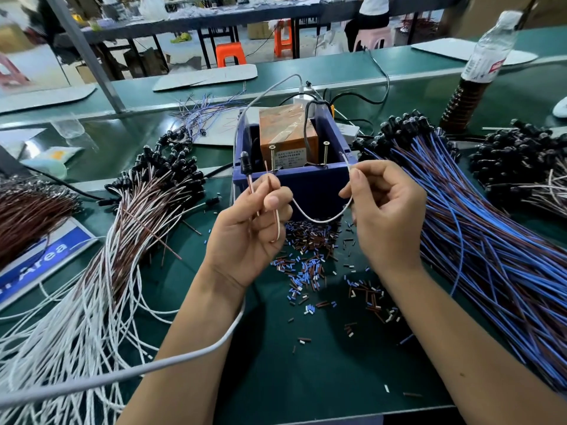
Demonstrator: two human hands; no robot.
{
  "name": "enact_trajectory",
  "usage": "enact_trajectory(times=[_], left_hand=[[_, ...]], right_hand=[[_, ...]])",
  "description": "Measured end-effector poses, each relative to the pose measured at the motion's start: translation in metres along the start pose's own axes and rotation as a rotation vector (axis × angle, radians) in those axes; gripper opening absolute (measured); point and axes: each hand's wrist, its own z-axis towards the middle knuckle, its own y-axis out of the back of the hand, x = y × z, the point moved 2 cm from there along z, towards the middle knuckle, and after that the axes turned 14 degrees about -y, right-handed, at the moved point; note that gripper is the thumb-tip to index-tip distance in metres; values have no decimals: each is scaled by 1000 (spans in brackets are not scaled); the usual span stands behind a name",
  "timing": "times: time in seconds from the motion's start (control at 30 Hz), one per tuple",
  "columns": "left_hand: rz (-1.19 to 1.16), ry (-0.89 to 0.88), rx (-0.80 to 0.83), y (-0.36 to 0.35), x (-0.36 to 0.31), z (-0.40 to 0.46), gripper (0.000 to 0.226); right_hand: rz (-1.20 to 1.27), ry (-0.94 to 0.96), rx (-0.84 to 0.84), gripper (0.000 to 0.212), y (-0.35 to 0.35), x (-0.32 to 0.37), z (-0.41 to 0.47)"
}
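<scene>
Wire (319, 220), thin, white, sagging, black cap (245, 162) at one end

The wire (319, 220) I hold is white, and its partner (251, 183) is pinkish brown under a black cap (245, 162). My box (306, 185) is dark blue, with an orange block (285, 139) inside. The table (306, 363) is dark green, speckled with blue, brown and white bits (306, 268).

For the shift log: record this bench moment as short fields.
Left hand: pinches thin brownish wire below black cylindrical plastic cap
Right hand: pinches thin white wire near its end
Loop: white wire sags between the hands
Behind: blue plastic box holding orange block, two screws upright
Piles: white-and-brown wires left, blue-and-brown wires right
Green mat: strewn with cut insulation bits
</scene>
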Motion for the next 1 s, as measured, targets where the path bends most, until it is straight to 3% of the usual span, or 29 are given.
enact_trajectory(times=[0.17, 0.23, 0.37, 0.57, 0.7, 1.0], left_hand=[[235, -246, -37, -1, -4, 3, 16], [334, -382, -113, -1, -8, 4, 8], [536, -610, -286, 3, -13, 6, 13], [923, -848, -512, 11, -1, 5, 7], [1171, -915, -522, 14, 4, 4, 4], [1212, -900, -520, 15, 2, 5, 8]], right_hand=[[-126, 143, -99, 14, -4, 5, -5], [-166, 200, -132, 15, -6, 8, -6], [-252, 278, -190, 16, -14, 12, -6], [-364, 325, -226, 15, -20, 15, -6], [-420, 386, -206, 16, -23, 17, -7], [-320, 309, -142, 18, -18, 15, -12]])
